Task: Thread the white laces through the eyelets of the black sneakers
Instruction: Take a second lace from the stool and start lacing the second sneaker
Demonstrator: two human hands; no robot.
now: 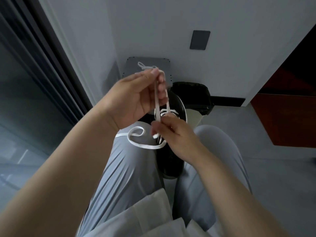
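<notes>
Sneaker (168, 166) lies at frame centre between the knees, toe toward the top. Its middle is hidden behind the right hand (172, 134), and the print on its insole is too blurred to read. The lace (156, 101) crosses the front eyelets, then two strands rise to the left hand (135, 94), which pinches them at its fingertips above the shoe. The right hand pinches the lace low, just over the shoe; its fingertips are smeared. A loose loop lies on the left knee (126, 159). Beyond the toe stand a black bin (193, 91) and a grey panel (150, 64), partly covered by the left hand. A dark plate (199, 40) sits on the wall.
</notes>
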